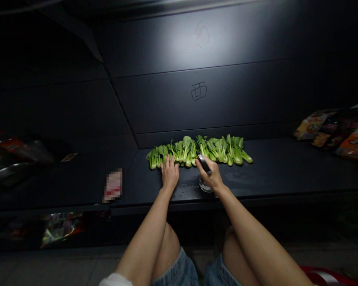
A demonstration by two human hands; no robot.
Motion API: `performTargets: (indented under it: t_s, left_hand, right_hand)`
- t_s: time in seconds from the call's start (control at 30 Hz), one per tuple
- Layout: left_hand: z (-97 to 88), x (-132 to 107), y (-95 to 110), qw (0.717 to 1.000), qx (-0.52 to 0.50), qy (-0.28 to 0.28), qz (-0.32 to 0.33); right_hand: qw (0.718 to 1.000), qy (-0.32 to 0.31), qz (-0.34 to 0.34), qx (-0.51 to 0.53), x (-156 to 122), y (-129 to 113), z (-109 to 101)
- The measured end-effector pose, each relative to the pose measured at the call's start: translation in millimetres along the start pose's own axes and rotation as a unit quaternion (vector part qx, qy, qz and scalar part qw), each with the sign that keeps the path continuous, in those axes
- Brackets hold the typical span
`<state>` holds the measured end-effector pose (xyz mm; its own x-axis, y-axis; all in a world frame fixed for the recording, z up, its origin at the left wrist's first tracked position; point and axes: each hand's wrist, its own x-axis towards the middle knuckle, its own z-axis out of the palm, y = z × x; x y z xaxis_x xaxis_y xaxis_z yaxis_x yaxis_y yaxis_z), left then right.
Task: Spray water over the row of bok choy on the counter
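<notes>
A row of green bok choy heads (223, 149) lies along the back of a dark shelf (274, 174). My left hand (169, 171) rests flat with fingers stretched onto the greens at the left part of the row. My right hand (210, 174) is closed around a clear spray bottle (205, 182) with a dark nozzle, which points at the middle of the row. The bottle's base shows below my wrist, close to the shelf surface.
Colourful snack packets (340, 133) are piled at the right end of the shelf. A small card (113, 185) lies to the left of the greens, with more packets (24, 149) on the far left and below the shelf (61, 226). Dark panels stand behind.
</notes>
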<state>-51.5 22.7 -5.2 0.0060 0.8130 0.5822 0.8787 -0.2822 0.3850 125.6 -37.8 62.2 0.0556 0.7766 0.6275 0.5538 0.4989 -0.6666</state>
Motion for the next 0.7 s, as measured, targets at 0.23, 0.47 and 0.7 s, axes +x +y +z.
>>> performTargets:
  t_s: [0.23, 0.47, 0.7]
  left_hand:
    - [-3.8, -1.0, -7.3, 1.000, 0.012, 0.008, -0.001]
    - [-7.0, -2.0, -18.5, 1.000, 0.009, 0.015, -0.007]
    - [-10.3, -2.1, -29.5, 0.999, 0.014, 0.031, -0.016]
  right_hand:
    - [1.000, -0.016, -0.004, 0.003, 1.4, -4.4, 11.9]
    - [0.999, -0.033, -0.016, 0.008, 2.9, -6.8, 28.0]
    - [0.998, -0.063, -0.026, -0.015, 3.8, -18.4, 43.6]
